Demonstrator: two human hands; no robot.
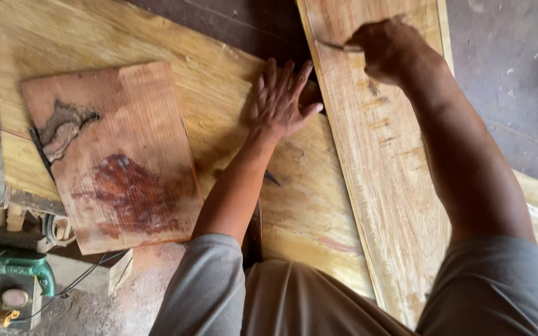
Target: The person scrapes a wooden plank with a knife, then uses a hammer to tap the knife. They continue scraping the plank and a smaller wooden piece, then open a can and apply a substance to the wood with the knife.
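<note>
Closest to me are the grey sleeves, both arms reaching out over the wood. Low at the left edge sits a green drill (23, 267) among wood scraps, its cord trailing across the sawdust. Just beyond it a stained board (116, 155) lies loose on the big plywood sheet (219, 74) – red-brown blotch in the middle, a torn patch of veneer near its far corner.

My left hand (281, 99) lies flat on that sheet, fingers spread wide and holding nothing, the thumb at the edge of the long panel (387, 186). I judge it is there to brace the work, so I would keep the palm pressing down and well clear of the tool's path.

Farthest out, my right hand (390, 50) is closed round a thin tool (337, 45) whose tip points left, touching the panel close to its left edge. The panel runs from near my right knee away toward the dark floor (505, 68). The tool is blurred; I cannot tell what kind it is. To do this well I would keep it low and move it in short, light strokes along the grain – the surface already shows pale streaks.
</note>
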